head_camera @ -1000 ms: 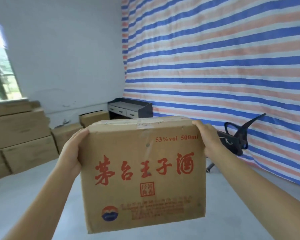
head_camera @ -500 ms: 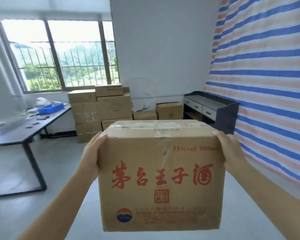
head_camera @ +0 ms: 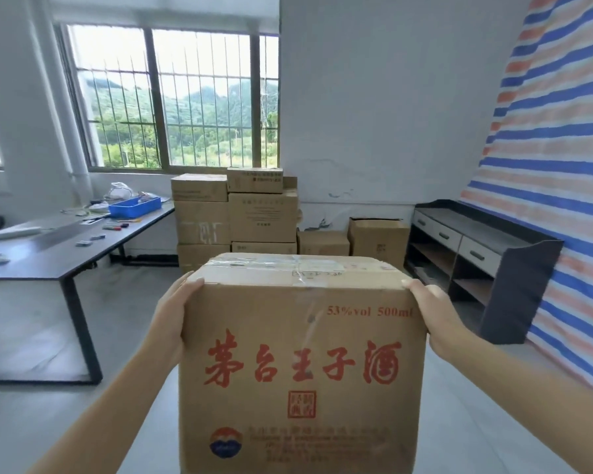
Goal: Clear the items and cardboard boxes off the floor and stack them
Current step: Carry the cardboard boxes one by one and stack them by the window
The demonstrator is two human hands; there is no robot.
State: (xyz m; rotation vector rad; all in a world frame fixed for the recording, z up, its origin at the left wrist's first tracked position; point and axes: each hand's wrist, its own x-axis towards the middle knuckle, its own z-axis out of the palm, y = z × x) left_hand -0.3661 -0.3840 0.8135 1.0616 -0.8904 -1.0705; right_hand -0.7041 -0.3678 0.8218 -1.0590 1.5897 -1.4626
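Clamping the carton (head_camera: 302,354) from both sides, the fingers (head_camera: 189,285) of the left hand (head_camera: 172,316) and of the right hand (head_camera: 435,319) show only as thumbs laid over its upper front corners. The rest lie behind the side panels, so I cannot tell how far they wrap. Both hands sit high on the box, near the top edge, with nothing under its base. The carton hangs in the air on the near side of the stack of boxes (head_camera: 240,213), well short of it and hiding part of its lowest row. The print reads 53% vol and 500 ml, so I judge it holds bottles: heavy if full, and breakable if dropped or set down hard. The cardboard looks stiff but a little dented along the top, and clear tape runs across the lid, which would be slick under a thumb. A side squeeze relies on friction alone, so a surer hold would be one palm under a bottom corner, or both hands low on the sides. Just right of the stack two smaller boxes (head_camera: 379,241) stand on the floor (head_camera: 31,336), and further right of it is a dark low cabinet (head_camera: 476,248). Left of the stack, just beside it, a bench (head_camera: 48,258) carries a blue tray (head_camera: 134,206) and small loose items.
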